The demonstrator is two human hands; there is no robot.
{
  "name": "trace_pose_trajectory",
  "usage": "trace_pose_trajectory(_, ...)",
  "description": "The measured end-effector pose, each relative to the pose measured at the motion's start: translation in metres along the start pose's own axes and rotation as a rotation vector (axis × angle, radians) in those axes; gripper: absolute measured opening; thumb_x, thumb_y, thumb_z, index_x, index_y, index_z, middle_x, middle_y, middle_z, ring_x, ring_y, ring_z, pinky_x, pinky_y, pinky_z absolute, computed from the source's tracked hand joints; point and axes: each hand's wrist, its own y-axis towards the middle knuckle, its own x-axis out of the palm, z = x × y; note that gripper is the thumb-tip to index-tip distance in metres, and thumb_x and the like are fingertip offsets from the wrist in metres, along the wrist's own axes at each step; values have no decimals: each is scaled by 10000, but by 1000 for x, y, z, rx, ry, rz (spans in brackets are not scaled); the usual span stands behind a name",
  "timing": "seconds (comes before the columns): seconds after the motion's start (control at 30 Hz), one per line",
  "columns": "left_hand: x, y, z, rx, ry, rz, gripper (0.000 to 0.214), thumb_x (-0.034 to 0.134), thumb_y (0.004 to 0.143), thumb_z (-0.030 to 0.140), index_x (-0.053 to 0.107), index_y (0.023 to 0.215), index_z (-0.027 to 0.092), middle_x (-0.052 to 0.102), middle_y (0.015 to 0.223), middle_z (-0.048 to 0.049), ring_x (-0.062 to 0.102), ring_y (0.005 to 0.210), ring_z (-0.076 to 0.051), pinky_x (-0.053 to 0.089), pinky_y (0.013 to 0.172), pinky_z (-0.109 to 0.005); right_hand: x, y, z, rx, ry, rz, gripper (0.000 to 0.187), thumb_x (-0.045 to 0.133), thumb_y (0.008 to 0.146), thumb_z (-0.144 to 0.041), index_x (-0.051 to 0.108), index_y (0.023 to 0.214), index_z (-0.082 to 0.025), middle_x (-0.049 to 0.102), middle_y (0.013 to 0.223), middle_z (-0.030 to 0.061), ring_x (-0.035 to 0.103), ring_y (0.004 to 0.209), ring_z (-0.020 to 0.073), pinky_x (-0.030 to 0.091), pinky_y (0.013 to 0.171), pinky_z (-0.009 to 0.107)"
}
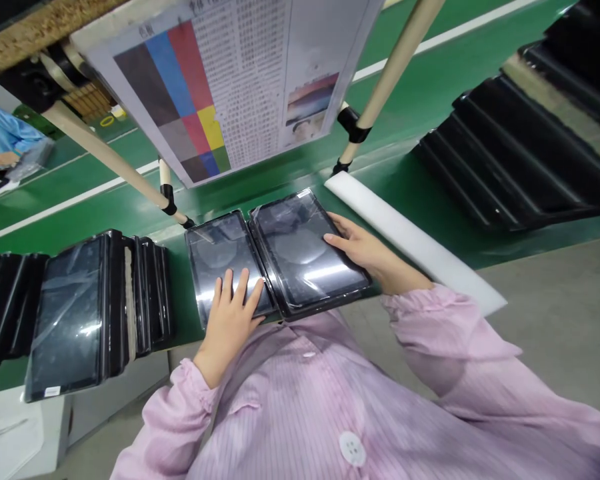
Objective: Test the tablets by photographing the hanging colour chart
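at the far left of the frame i saw a black moulded tray rack, ribbed and glossy, with a dark glass-faced tablet standing tilted in its slots; a small white label sat at that tablet's lower corner. all of it rested on a smooth green bench marked with white lines.

just left of centre lay the left tablet, a flat black rectangle with rounded corners and a shiny film that caught the light. my left hand rested flat on its lower part, fingers spread and straight, pressing on the screen and clasping nothing. touching its right edge lay the right tablet, of the same shape and gloss, its near end overhanging the bench edge towards me. my right hand held that tablet's right rim, thumb lying on the glass and fingers hidden under the edge, a narrow grasp.

above them, in the upper middle of the frame, hung a laminated colour chart with blocks of grey, blue, red and yellow beside dense print, carried on cream tubes. right of my hand lay a long white foam strip, matte and soft-edged. in the upper right stood stacked black trays, ridged and glossy. my sleeves were pale pink striped cloth.
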Motion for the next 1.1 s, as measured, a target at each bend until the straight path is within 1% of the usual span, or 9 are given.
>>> trace_pose_trajectory(0.23,4,-16,0,-24,14,40,659,673,913,409,464,1518,251,418,1599,-161,350,1463,-494,342,1151,-673,9,-16,-19,-3,29,11,739,770,789,-410,517,1457,-220,465,1564,84,428,1466,296,273,1264,507)
trace_pose_trajectory(0.4,-6,-17,-14,-15,-181,32,762,718,866,492,418,1541,304,451,1587,-118,339,1480,-453,274,1189,-668,15,-20,-15,-10,-24,-1,786,749,805,-403,461,1513,-219,419,1594,77,358,1507,293,218,1287,488)
trace_pose_trajectory(0.47,-5,-21,-31,-174,-340,101,833,727,833,565,403,1548,289,411,1610,-128,281,1513,-427,219,1217,-656,18,-20,-10,17,-37,17,849,758,790,-422,421,1540,-209,373,1618,89,317,1526,291,196,1293,474)
trace_pose_trajectory(0.53,1,-25,-49,-513,-575,213,880,739,819,550,383,1555,223,342,1636,-174,263,1524,-404,208,1230,-623,19,-21,-6,51,-40,62,927,781,759,-452,385,1561,-207,320,1643,101,287,1537,294,193,1293,465)
trace_pose_trajectory(0.6,11,-26,-66,-809,-838,262,820,702,851,488,395,1533,154,395,1590,-224,387,1468,-375,294,1206,-582,18,-23,-3,116,-35,105,979,793,740,-495,361,1572,-212,316,1644,122,296,1532,312,230,1279,485)
trace_pose_trajectory(0.63,16,-26,-73,-878,-952,251,750,662,877,466,424,1507,135,478,1528,-228,485,1401,-352,358,1175,-558,17,-25,-2,162,-31,115,996,795,734,-518,359,1573,-208,340,1631,139,323,1519,323,260,1266,500)
trace_pose_trajectory(0.77,25,-21,-86,-866,-1116,207,519,589,915,428,568,1344,135,686,1281,-171,660,1186,-288,494,1064,-468,12,-29,-3,267,-19,95,1012,811,705,-571,403,1546,-181,446,1565,167,442,1451,335,326,1233,517)
trace_pose_trajectory(1.0,19,-13,-80,-887,-1109,329,530,639,892,399,499,1366,208,581,1421,-129,555,1323,-254,390,1162,-428,18,-34,-12,225,60,117,673,811,727,-537,646,1316,-255,614,1426,70,589,1310,340,444,1164,515)
trace_pose_trajectory(1.1,27,-6,-75,-902,-1167,322,488,579,922,369,463,1370,210,589,1409,-134,583,1301,-232,434,1129,-415,19,-34,-11,245,102,134,606,794,747,-542,676,1273,-267,682,1328,59,667,1190,338,515,1088,530)
